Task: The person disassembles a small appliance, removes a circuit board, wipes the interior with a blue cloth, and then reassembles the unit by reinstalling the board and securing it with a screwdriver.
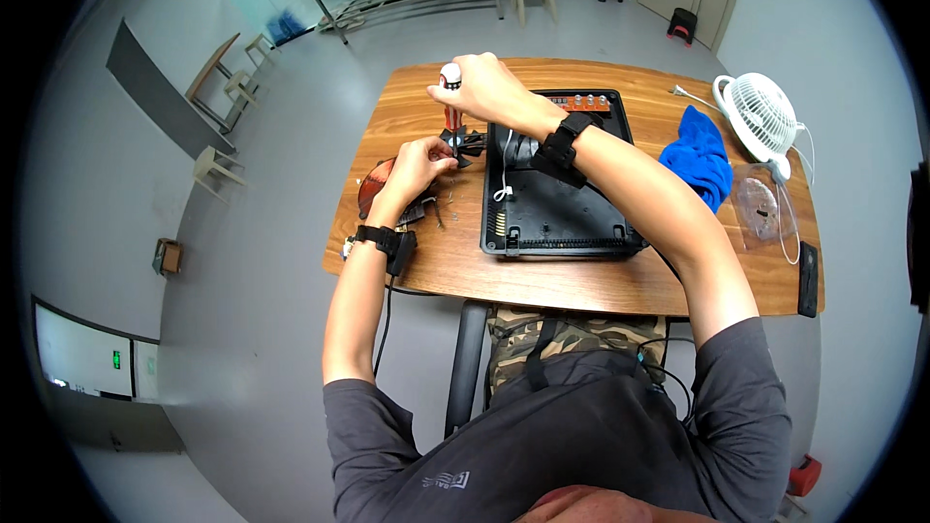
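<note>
My right hand [492,95] is closed around the handle of a red and white screwdriver [452,118], which stands upright with its shaft pointing down. Below it, at the left of the table, lies a black bladed part [471,143] like a small fan. My left hand [419,165] has its fingers pinched beside the lower end of the shaft, against that part; what sits between the fingertips is hidden. Just right of both hands lies an open black appliance housing [562,208], with a white connector on a wire [503,193] inside. An orange-red round object [376,187] shows partly behind my left wrist.
Small screws and bits [451,201] lie loose near my left hand. At the housing's far end is an orange bit set [581,104]. Rightward are a blue cloth [699,160], a white fan [760,116], a clear plastic bag [763,208] and a black strip [808,279].
</note>
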